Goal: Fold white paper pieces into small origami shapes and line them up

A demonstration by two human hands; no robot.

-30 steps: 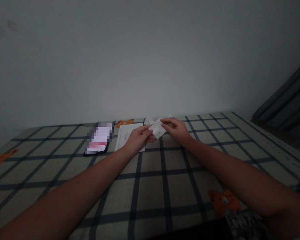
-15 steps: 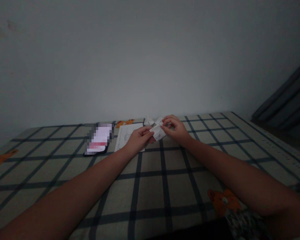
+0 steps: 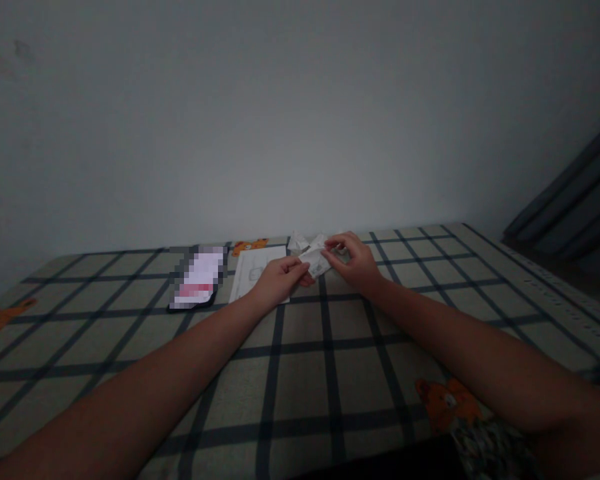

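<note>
A small folded piece of white paper [image 3: 318, 264] with faint grey print is held up between both hands. My left hand [image 3: 281, 278] pinches its left end between thumb and fingers. At the upper right edge, my right hand [image 3: 351, 259] is closed on the paper with thumb and fingertips. Right behind it lies another crumpled or folded white paper [image 3: 297, 241], partly covered. Below and left of my left hand, a flat white printed sheet [image 3: 247, 270] lies on the cloth, its right part hidden by that hand.
A phone [image 3: 198, 277] with a lit, blurred-out screen lies left of the sheet. The checked cloth [image 3: 300, 373] with orange bear prints covers the surface, which meets a plain wall [image 3: 300, 120] at the back. A dark curtain [image 3: 575, 187] hangs at the right.
The held paper has changed shape slightly and looks flatter and narrower. Both hands have shifted only a little, still gripping it.
</note>
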